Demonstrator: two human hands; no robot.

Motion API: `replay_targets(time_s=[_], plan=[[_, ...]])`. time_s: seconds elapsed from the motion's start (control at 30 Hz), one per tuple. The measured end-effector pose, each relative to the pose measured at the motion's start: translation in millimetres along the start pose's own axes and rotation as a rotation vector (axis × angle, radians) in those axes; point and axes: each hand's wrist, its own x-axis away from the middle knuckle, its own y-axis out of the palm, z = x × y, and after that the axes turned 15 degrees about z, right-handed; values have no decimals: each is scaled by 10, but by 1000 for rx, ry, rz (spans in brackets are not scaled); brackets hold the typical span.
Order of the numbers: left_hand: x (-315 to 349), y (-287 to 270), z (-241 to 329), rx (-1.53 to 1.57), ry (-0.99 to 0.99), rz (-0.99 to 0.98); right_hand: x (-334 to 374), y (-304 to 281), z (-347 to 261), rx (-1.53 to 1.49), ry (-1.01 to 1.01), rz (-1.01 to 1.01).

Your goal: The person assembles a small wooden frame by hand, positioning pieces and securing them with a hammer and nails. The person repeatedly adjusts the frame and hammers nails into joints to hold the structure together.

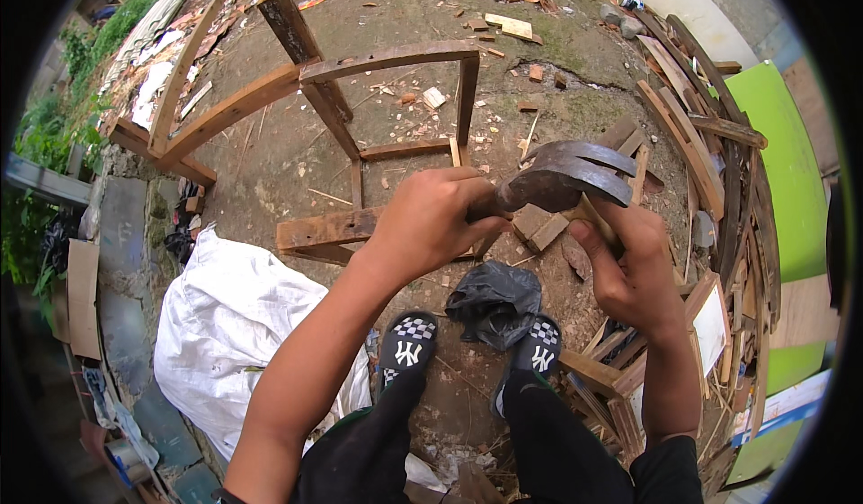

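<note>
My right hand (634, 266) is wrapped round the handle of a claw hammer (575, 169), thumb along the shaft. The dark, worn metal head lies across between my hands, its claw toward the right. My left hand (436, 216) is closed at the striking end of the head, with fingers and thumb around it. A thin strip of wood (456, 151) shows just above my left knuckles; I cannot tell whether the hand touches it. Behind my left hand, a brown wooden frame (387, 62) of nailed beams stands on the ground, and a thick beam (328, 228) is partly hidden.
A white sack (229, 311) lies at the left beside a low block wall (126, 252). Between my feet is a crumpled black plastic bag (494, 302). Scrap planks (692, 144) and a green panel (778, 180) are piled at the right. Wood chips litter the ground.
</note>
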Motion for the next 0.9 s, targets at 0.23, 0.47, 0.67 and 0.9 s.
replay_targets(time_s=[0.23, 0.47, 0.67, 0.9], plan=[[33, 72, -34, 101, 5, 86, 42, 53, 60, -208, 229, 223], [37, 29, -4, 37, 9, 56, 90, 38, 104, -250, 383, 85], [-5, 22, 43, 44, -66, -6, 169, 22, 173, -278, 459, 96], [-33, 47, 9, 144, -199, -82, 190, 54, 179, -379, 559, 120]])
